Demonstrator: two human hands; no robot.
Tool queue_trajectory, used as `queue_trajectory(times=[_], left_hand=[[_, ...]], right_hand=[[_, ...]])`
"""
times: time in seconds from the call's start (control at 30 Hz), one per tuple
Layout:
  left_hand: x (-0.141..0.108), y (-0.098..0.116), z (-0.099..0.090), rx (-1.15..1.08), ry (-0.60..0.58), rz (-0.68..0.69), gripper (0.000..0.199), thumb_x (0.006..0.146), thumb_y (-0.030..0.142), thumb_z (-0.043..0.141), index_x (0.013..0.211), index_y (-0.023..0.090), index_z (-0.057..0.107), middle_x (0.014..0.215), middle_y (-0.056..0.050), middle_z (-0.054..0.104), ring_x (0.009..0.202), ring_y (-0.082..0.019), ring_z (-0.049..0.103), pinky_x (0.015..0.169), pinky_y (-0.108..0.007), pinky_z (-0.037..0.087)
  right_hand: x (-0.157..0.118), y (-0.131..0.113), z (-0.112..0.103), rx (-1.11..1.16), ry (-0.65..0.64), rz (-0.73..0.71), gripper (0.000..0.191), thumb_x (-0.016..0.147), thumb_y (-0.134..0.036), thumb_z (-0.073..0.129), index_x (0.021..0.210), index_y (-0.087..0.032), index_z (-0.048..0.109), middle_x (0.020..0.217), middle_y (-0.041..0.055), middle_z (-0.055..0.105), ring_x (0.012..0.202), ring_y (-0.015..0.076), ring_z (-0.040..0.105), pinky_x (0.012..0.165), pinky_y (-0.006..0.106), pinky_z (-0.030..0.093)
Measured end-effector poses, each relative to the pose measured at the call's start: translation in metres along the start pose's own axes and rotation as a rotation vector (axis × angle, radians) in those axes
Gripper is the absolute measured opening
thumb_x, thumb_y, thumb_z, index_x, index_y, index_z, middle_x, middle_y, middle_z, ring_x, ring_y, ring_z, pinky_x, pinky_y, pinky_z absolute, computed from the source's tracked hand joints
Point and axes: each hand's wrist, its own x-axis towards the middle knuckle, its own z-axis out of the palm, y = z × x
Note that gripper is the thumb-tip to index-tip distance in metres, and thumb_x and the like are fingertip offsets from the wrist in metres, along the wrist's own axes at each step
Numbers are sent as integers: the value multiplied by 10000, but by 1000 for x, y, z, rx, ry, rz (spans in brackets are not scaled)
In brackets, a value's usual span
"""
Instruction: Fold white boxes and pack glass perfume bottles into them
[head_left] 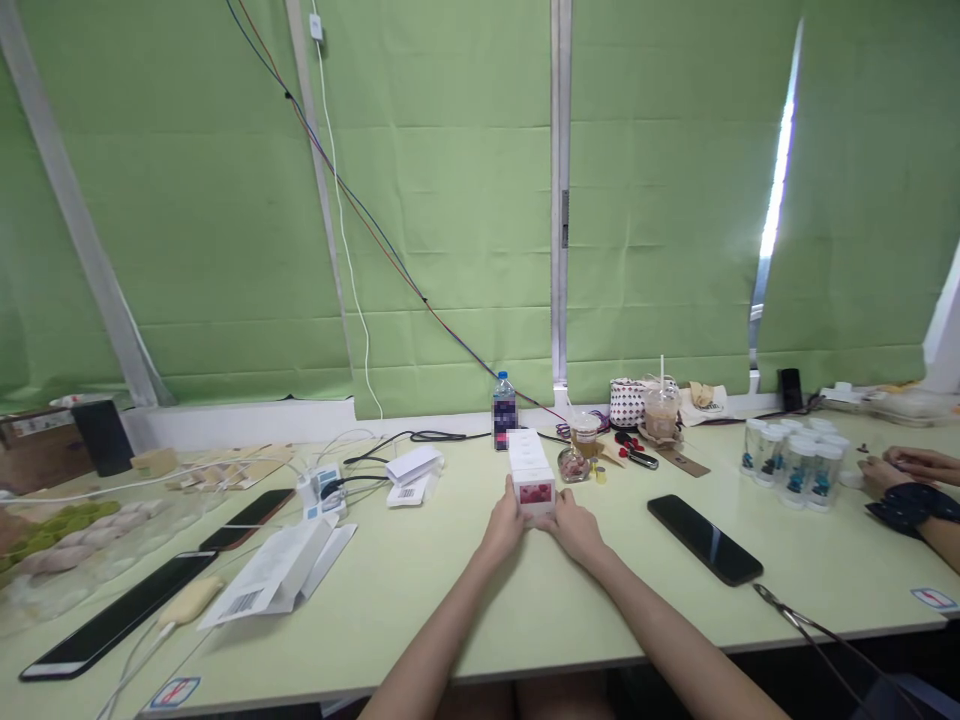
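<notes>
A row of small white boxes (529, 458) stands lined up on the pale table, pointing away from me. The nearest box shows a pink and red picture on its front. My left hand (505, 522) grips the near end of the row from the left side. On the right side of the same end, my right hand (574, 525) has its fingers closed against the box. Just beyond the row is a bottle with a blue cap (504, 412). A clear bag of pinkish pieces (574, 464) lies to the right of the boxes.
Black phone (705, 538) and pliers (787, 606) lie at right, near clear tubes with white lids (796, 462) and another person's hands (911, 470). White packets (277, 565), cables, a power strip (322, 492) and phones are at left. Cups (661, 412) stand behind.
</notes>
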Motion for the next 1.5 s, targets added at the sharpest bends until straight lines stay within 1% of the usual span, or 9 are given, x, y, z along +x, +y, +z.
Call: queue_trajectory(times=[0.27, 0.47, 0.6, 0.73, 0.87, 0.97, 1.2, 1.37, 1.5], left_hand=[[-5, -5, 3, 31, -20, 100, 796, 762, 78, 463, 1467, 173, 106, 1292, -107, 574, 1119, -217, 567, 974, -360, 423], [-7, -11, -11, 174, 31, 176, 670, 800, 239, 580, 1414, 203, 313, 1343, -95, 539, 1207, -239, 509, 1062, -406, 347], [-5, -20, -41, 384, 229, 122, 485, 889, 336, 481, 1349, 201, 409, 1448, -107, 413, 1384, -268, 276, 1130, -512, 170], [-7, -37, -86, 633, 460, 0, 362, 899, 190, 389, 1227, 99, 511, 1479, -205, 313, 1431, -326, 81, 1103, -628, 40], [-10, -59, -123, 835, 489, -38, 312, 855, 130, 403, 1095, 76, 595, 1486, -241, 273, 1418, -385, 82, 1050, -704, 23], [-9, -71, -132, 943, 434, -36, 292, 838, 157, 439, 1059, 101, 621, 1449, -214, 367, 1412, -363, 147, 1077, -666, 50], [-4, -83, -128, 1066, 316, -41, 494, 817, 286, 483, 1252, 54, 514, 1386, -205, 457, 1390, -324, 233, 1124, -545, 126], [-5, -85, -131, 1127, 316, -87, 484, 847, 293, 432, 1233, 18, 534, 1432, -228, 392, 1401, -327, 209, 1121, -535, 156], [-3, -87, -134, 1163, 356, -175, 468, 828, 120, 374, 1257, -6, 510, 1461, -254, 332, 1402, -361, 184, 1084, -615, 161]], right_hand=[[3, 7, -1, 31, -24, -78, 490, 834, -360, 574, 1273, -182, 448, 1111, 96, 692, 1018, 274, 639, 764, 303, 418], [3, 12, 0, 84, -37, -103, 505, 814, -363, 586, 1283, -221, 460, 1172, 79, 671, 1045, 275, 624, 803, 314, 415], [2, 17, 4, 166, -21, -114, 542, 841, -416, 545, 1334, -232, 415, 1214, 70, 644, 1073, 285, 609, 833, 335, 425], [0, 17, 10, 308, 151, -122, 614, 946, -509, 251, 1462, -191, 150, 1434, 125, 422, 1295, 272, 423, 966, 383, 377], [-1, 15, 12, 448, 383, -139, 614, 954, -531, 130, 1456, -182, 79, 1488, 140, 281, 1373, 231, 280, 1061, 392, 294], [-3, 12, 10, 519, 517, -161, 585, 952, -537, 143, 1416, -180, 147, 1457, 157, 261, 1358, 242, 275, 1058, 409, 297], [-10, 6, 12, 599, 598, -297, 456, 960, -494, 218, 1294, -200, 317, 1308, 155, 316, 929, 211, 542, 779, 377, 482], [-12, 2, 16, 613, 606, -372, 364, 963, -426, 267, 1243, -213, 361, 1280, 151, 338, 755, 172, 528, 730, 371, 479], [-15, -1, 14, 598, 577, -391, 333, 965, -387, 284, 1239, -215, 366, 1273, 141, 351, 621, 127, 495, 709, 362, 482]])
